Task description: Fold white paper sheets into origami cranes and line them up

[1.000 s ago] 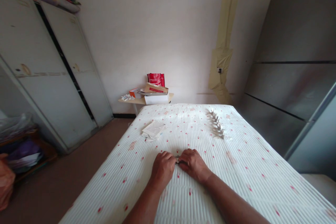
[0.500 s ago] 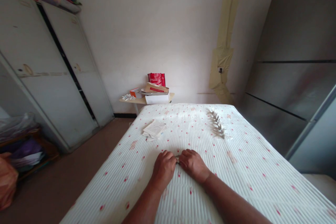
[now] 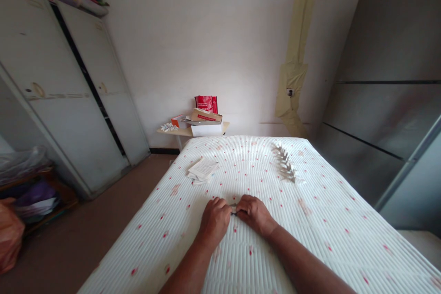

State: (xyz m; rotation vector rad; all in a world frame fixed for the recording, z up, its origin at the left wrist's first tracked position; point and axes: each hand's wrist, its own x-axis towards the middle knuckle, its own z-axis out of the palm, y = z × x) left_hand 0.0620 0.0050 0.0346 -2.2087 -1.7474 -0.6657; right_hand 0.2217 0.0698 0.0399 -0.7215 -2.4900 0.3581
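Observation:
Between my two hands, low over the bed, is a small piece of folded paper [image 3: 233, 209], mostly hidden by the fingers. My left hand [image 3: 216, 218] has its fingers closed on the paper's left end. From the other side my right hand [image 3: 254, 213] pinches its right end, knuckles up. Beyond my left hand lies a loose stack of paper sheets [image 3: 203, 169] with print or writing. Farther off to the right, folded paper figures that look like cranes [image 3: 285, 161] stand in a row on the quilted bed cover [image 3: 248, 257].
Behind the bed's far edge, a small table [image 3: 186, 132] carries a white box [image 3: 206, 129], a red bag [image 3: 206, 103] and small white folded pieces [image 3: 169, 127]. Grey metal cabinets [image 3: 79, 87] stand left; a grey panelled wardrobe [image 3: 372, 110] stands right.
My right hand has shifted very slightly to the right, and a little more of the folded paper shows between the hands. My left hand is almost unmoved.

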